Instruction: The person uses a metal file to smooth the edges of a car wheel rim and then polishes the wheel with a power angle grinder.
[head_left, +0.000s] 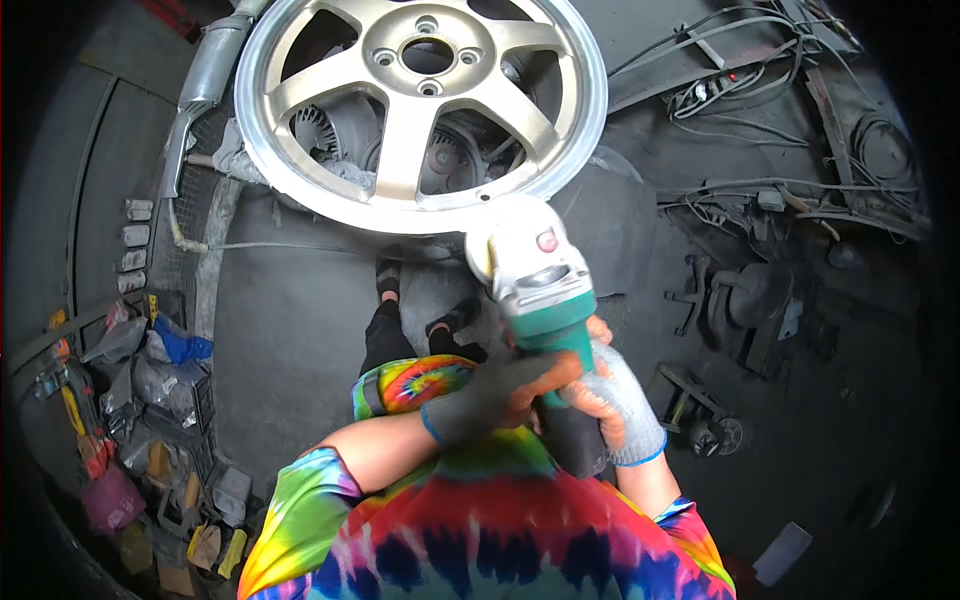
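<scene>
I hold an angle grinder (555, 318) with a silver head, a green body and a black rear end. My left hand (495, 395), in a dark, dirty work glove, is wrapped round the body from the left. My right hand (618, 400), in a pale grey glove with orange fingers, grips it from the right. The grinder's pale disc (480, 252) sits at the lower edge of a wheel rim (408, 140). This alloy rim has bronze spokes and a bright silver lip. Whether the disc touches the lip I cannot tell.
A power strip (700, 92) with tangled cables lies at the upper right. Beyond the rim's spokes, machine parts show. A silver cylinder with a pipe (215, 60) stands at the upper left. Bags, tools and crates (165, 400) crowd the left side. A dusty chair (755, 300) is at the right.
</scene>
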